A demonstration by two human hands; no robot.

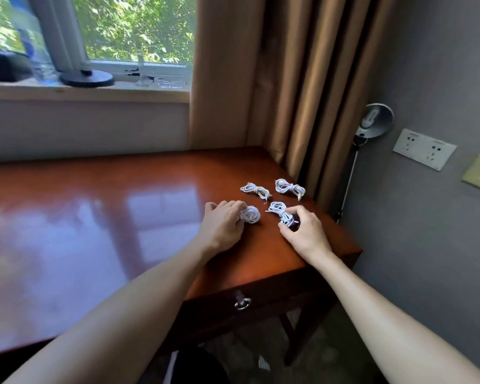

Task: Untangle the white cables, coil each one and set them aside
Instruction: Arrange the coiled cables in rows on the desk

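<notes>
Fingers of your left hand (222, 223) were curled round one coiled cable (251, 214) at frame centre. Your right hand (305, 231) pinched the near end of a second cable (278, 208) just to its right. A third cable (255, 189) and a fourth cable (288, 187) lay side by side above them, untouched, near the desk's (150, 206) right edge.

The left forearm (117, 314) comes in from the lower left corner of the frame and the right forearm (394, 320) from the lower right, both bare all the way to the wrists. The left hand (223, 223) and the right hand (305, 231), right of centre, are bare as well. At the bottom centre lies a dark rounded shape (197, 367) with a white stripe (169, 368) beside it, perhaps clothing; it is too dim to tell.
</notes>
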